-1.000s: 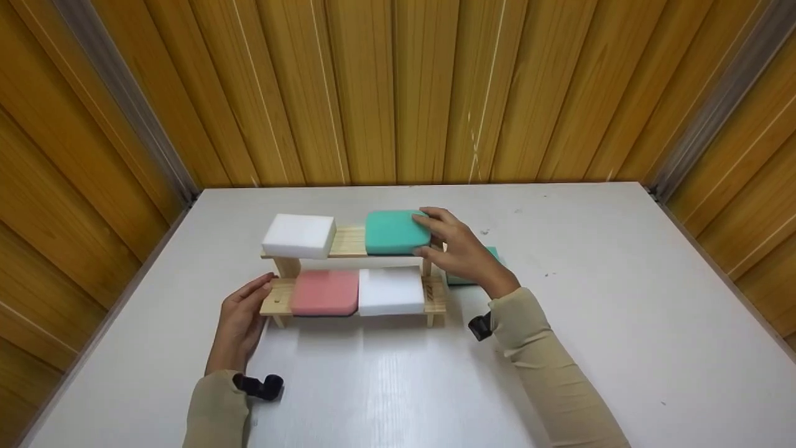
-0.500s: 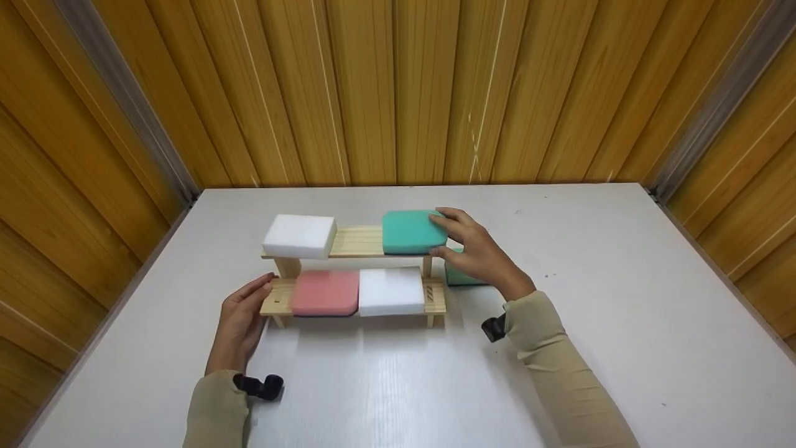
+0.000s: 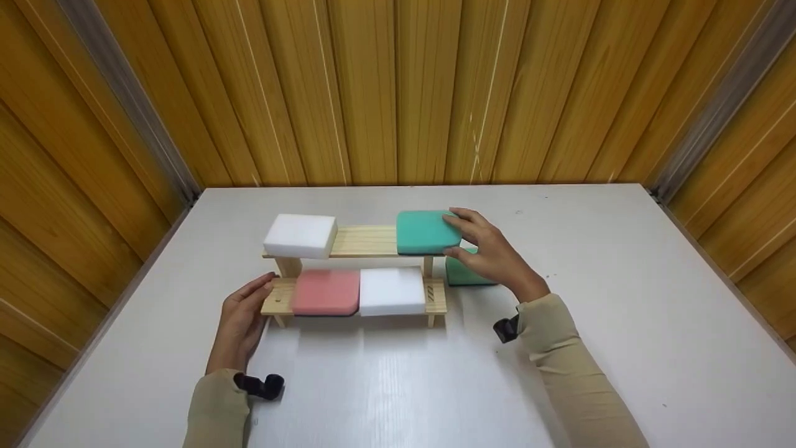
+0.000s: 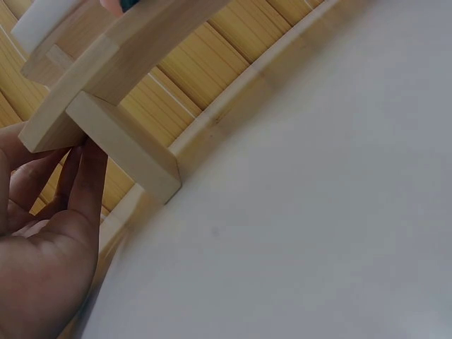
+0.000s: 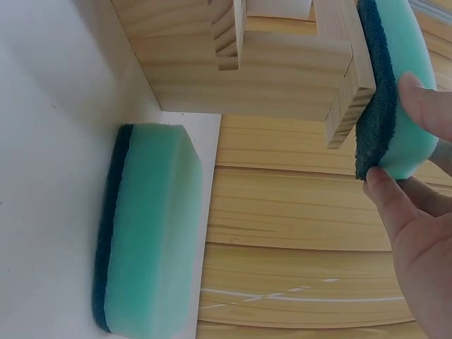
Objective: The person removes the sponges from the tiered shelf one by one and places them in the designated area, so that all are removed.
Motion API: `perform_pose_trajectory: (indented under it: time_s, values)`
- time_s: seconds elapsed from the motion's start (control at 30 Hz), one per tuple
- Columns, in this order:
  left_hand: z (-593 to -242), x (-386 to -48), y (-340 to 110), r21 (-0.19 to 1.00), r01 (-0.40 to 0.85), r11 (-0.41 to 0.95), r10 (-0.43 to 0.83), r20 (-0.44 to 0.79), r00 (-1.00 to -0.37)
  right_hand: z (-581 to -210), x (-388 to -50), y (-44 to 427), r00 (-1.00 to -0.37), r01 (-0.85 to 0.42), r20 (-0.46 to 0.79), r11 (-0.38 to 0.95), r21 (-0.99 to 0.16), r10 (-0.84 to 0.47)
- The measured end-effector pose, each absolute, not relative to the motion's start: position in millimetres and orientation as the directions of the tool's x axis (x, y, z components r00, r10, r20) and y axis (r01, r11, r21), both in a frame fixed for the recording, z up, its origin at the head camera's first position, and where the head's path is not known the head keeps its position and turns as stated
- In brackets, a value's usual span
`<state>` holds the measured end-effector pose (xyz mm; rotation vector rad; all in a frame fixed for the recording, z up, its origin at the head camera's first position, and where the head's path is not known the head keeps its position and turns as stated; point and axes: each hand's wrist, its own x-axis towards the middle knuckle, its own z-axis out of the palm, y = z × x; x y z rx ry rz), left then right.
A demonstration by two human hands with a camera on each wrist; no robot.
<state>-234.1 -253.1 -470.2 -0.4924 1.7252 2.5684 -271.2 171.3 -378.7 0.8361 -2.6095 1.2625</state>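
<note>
A small two-tier wooden rack (image 3: 364,239) stands on the white table. My right hand (image 3: 488,249) grips a green sponge (image 3: 424,231) with a dark scouring layer underneath, at the right end of the upper tier; the right wrist view shows it jutting past the shelf's end. My left hand (image 3: 244,317) pinches the left end of the lower tier, its thumb above and fingers below in the left wrist view. A white sponge (image 3: 300,234) lies at the upper tier's left end. On the lower tier a pink sponge (image 3: 326,292) and another white sponge (image 3: 392,291) sit side by side.
A second green sponge (image 5: 145,233) lies on the table to the right of the rack, partly hidden by my right hand in the head view. Yellow wood-patterned walls (image 3: 423,93) border the table (image 3: 373,386) at the back and sides.
My right hand has slid the green sponge rightward along the upper tier, widening the gap from the white sponge. The left hand has stayed in place.
</note>
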Motion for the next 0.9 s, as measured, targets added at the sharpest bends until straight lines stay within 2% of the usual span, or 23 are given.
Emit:
perform_pose_trajectory:
  time_s: [0.47,0.9]
  values:
    - [-469,-233,-253,0.887,-0.175,-0.428,-0.159,-0.265,-0.951,-379,-269,189,-0.846,-0.525,0.349,0.516,-0.677,-0.402]
    - [-470,-234,-254,0.901,-0.179,-0.396,-0.158,-0.258,-0.953,-384,-267,208,-0.861,-0.504,0.351,0.529,-0.682,-0.369]
